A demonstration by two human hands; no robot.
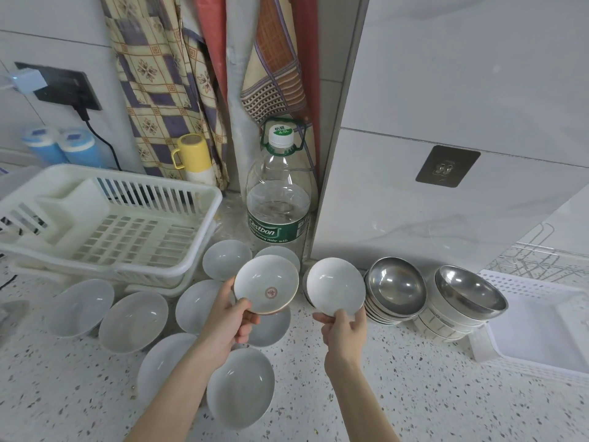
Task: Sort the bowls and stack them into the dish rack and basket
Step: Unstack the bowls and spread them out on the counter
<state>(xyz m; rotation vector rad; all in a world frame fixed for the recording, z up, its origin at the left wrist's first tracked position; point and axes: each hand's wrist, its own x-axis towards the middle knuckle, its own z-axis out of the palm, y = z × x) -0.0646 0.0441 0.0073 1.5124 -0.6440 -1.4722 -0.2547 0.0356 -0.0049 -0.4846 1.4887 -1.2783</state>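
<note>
Both hands are up over the middle of the frame, each holding a small white bowl by its near rim. The left hand point(234, 317) pinches a bowl with a red mark inside point(266, 283), thumb over the rim and fingers curled beneath. The right hand point(345, 330) grips a plain white bowl point(334, 287) the same way, tilted toward the camera, just beside the steel stacks.

Judging by how things lie, the sorting has hardly started. The white plastic dish rack point(191, 199) in the left of the frame holds no bowls that I can see, and the white perforated basket point(538, 285) at the right edge looks just as bare inside. About eight pale grey-white bowls point(134, 320) sit loose on the speckled countertop point(446, 393) across the lower left and centre, some touching, none nested. To the right of centre stand two stacks of metal bowls point(395, 287), the farther-right one point(470, 291) leaning and mixed with what look like white-sided bowls beneath.

So nearly everything is left: the loose ceramic ones need gathering and stacking, the metal stacks need moving, and both containers are yet to receive anything. A large water bottle point(279, 199) stands behind the bowls at centre.
</note>
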